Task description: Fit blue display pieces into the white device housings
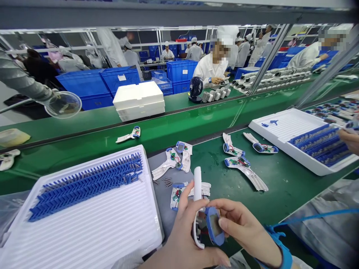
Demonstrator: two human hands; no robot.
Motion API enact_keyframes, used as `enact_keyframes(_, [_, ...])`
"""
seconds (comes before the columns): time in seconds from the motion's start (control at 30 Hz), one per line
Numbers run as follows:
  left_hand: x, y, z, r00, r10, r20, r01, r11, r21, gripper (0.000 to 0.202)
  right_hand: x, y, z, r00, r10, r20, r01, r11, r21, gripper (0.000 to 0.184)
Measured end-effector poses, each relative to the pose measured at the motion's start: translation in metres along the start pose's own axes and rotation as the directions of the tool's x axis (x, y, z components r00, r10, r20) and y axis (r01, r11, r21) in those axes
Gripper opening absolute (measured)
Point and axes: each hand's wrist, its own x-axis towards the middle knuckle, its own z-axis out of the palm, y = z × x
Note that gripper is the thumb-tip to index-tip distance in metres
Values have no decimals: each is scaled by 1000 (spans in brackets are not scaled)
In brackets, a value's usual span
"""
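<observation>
My left hand (182, 233) is closed around a white gun-shaped plastic housing half (198, 185), held upright on its edge near the front of the bench. Between the thumb and fingers of my right hand (242, 222) is a blue-framed display (215, 226), tilted away from the shell's inner side. Dark and red wiring shows in the gap between the two. Just behind my left hand lies another opened white housing (176, 198) with a green circuit board. Small metal springs (168, 182) lie loose on the grey mat (157, 194), near two more wired housings (169, 164).
At left, a white ribbed foam tray (92, 224) bears rows of blue plastic parts (84, 186). Several housings (246, 172) lie on the green bench. Another tray (286, 136) stands at right, by a co-worker's hand (349, 140). A blue wrist strap cord (314, 216) runs rightward.
</observation>
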Motion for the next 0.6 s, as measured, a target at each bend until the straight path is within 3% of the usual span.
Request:
enact_keyframes(0.1, [-1, 1, 1, 999, -2, -41, 5, 997, 72, 83, 2, -1, 5, 1000, 26, 7, -26, 999, -31, 33])
enact_keyframes(0.3, [0, 6, 5, 999, -16, -38, 25, 973, 230, 64, 6, 3, 13, 996, 82, 42, -82, 997, -8, 38])
enact_keyframes(0.4, [0, 3, 5, 1000, -10, 9, 7, 959, 283, 62, 9, 7, 16, 996, 64, 57, -66, 997, 32, 39])
enact_keyframes(0.5, [-2, -6, 7, 995, -44, 86, 16, 956, 293, 91, 7, 3, 14, 997, 69, 40, -70, 997, 22, 44])
enact_keyframes(0.6, [-3, -18, 10, 986, -122, 114, 94, 969, 228, 124, -3, -15, -10, 995, 24, -98, -55, 945, -321, 42])
